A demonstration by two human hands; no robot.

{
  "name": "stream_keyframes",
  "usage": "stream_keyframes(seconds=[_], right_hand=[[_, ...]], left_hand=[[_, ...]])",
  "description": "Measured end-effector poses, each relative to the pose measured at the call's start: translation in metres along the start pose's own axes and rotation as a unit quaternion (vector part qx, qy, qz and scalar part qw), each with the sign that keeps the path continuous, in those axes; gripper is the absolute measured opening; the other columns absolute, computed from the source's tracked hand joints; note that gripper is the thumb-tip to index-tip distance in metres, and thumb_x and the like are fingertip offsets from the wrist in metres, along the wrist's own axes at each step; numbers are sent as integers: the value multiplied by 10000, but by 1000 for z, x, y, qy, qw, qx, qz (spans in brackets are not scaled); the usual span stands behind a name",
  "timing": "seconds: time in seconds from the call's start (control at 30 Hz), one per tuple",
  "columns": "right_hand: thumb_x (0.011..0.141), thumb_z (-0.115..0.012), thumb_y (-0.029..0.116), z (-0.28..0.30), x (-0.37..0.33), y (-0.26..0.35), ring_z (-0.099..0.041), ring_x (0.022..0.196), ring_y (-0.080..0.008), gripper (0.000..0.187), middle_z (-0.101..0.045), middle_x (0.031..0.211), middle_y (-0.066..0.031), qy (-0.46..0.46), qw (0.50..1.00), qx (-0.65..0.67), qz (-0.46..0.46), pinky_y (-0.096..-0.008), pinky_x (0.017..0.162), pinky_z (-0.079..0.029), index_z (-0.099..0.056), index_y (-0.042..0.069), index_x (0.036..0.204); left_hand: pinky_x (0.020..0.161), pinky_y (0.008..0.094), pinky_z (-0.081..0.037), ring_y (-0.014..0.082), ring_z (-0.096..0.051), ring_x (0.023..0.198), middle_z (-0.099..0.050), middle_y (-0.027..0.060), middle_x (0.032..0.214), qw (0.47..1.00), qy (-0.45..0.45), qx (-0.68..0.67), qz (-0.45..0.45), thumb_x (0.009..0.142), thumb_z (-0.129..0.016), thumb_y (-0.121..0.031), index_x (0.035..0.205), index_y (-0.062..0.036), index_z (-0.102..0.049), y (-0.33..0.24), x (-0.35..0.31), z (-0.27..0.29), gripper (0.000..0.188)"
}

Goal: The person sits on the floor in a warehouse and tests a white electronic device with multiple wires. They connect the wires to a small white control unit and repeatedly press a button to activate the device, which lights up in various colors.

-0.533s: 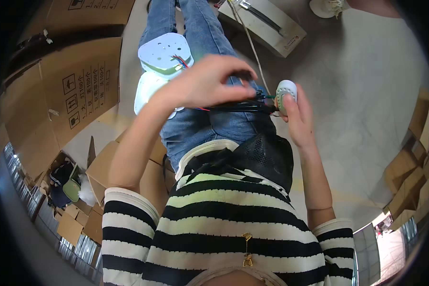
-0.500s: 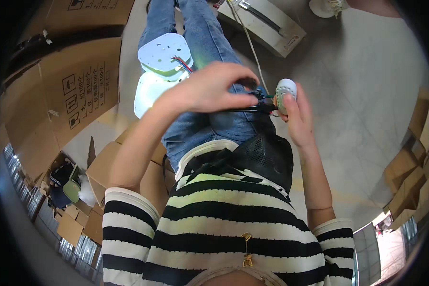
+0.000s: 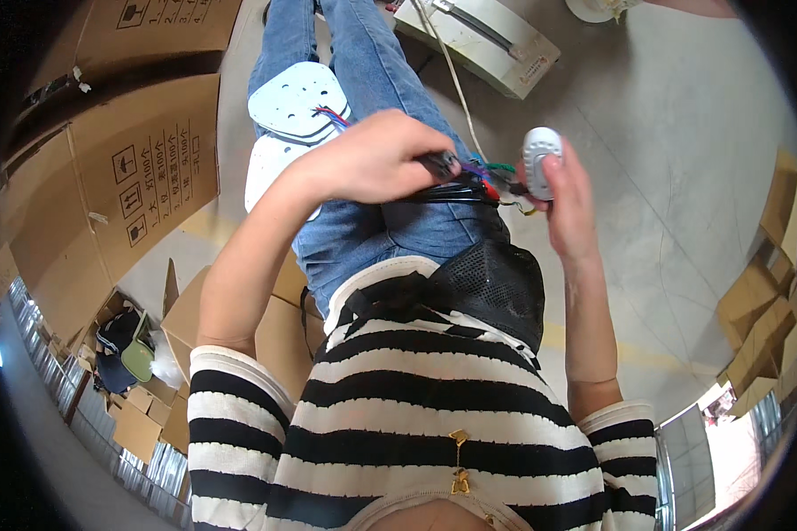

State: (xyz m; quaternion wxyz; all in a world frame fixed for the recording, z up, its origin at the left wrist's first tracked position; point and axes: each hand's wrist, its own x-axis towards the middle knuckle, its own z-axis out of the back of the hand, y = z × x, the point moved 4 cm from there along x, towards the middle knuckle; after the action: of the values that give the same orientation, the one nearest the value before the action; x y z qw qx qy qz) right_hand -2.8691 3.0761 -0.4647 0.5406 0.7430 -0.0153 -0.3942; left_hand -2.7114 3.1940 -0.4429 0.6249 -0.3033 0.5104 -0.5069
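Observation:
My right hand grips a white oval device with a ribbed rim, its thumb pressed on the face. From the device, coloured wires run toward my left hand. That hand is closed round a black connector; part of it is hidden by the fingers. Black cables lie just beneath, over my lap, with a red piece at their end. On my thighs rest white rounded plates dotted with holes, with a bundle of red and blue wires coming out. My left forearm partly covers the lower plate.
Large cardboard cartons stand at my left, with an opened box of mixed items lower down. A pale metal case with a dark handle sits on the floor ahead, a white cord beside it. Cardboard pieces are at the right.
My right hand has raised the oval device slightly and moved it rightward, away from my left hand. The left fingers have closed round the connector. The greenish glow on the plates is gone.

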Motion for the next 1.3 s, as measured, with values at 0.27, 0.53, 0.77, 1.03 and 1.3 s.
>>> stream_keyframes(seconds=[0.27, 0.53, 0.77, 1.03, 1.3], right_hand=[[813, -399, 303, 30, -8, -13, -421, 596, -55, 301, -492, 709, -17, -10, 999, -42, 14, -165, 447, -289, -473, 47, 952], [840, -398, 271, 31, -12, -11, -442, 618, -48, 257, -505, 726, -10, 41, 998, -43, 12, -169, 480, -345, -477, 44, 929], [840, -418, 255, 39, -23, -18, -445, 645, -47, 232, -504, 757, -4, 10, 999, -46, 10, -169, 501, -351, -477, 51, 933], [817, -387, 253, 35, -30, -16, -374, 531, -43, 271, -490, 680, -20, 26, 998, -57, 20, -176, 436, -276, -461, 25, 943], [774, -514, 131, 30, -36, -17, -458, 685, -89, 207, -483, 771, -20, 84, 992, -90, -1, -216, 614, -387, -449, 28, 941]], left_hand=[[671, 229, -399, 107, -493, 766, -557, 51, 848, 966, -217, -119, 76, 832, -474, -218, 810, -5, -552, -4, -62, 63, 228], [730, 243, -387, 147, -496, 699, -525, 89, 908, 845, -424, -305, -116, 840, -415, -192, 900, -21, -504, -48, -226, 133, 202], [562, 247, -424, 153, -542, 592, -573, 72, 696, 946, -295, 83, 110, 633, -536, -7, 803, -29, -575, -78, -91, 24, 176], [583, 366, -440, 298, -538, 706, -526, 123, 770, 969, -69, 234, 42, 603, -589, -57, 897, -32, -516, -3, -16, -77, 303], [526, 360, -424, 267, -522, 618, -466, 94, 794, 961, -57, 271, -9, 583, -600, -84, 877, -55, -498, 15, 4, -112, 313]])
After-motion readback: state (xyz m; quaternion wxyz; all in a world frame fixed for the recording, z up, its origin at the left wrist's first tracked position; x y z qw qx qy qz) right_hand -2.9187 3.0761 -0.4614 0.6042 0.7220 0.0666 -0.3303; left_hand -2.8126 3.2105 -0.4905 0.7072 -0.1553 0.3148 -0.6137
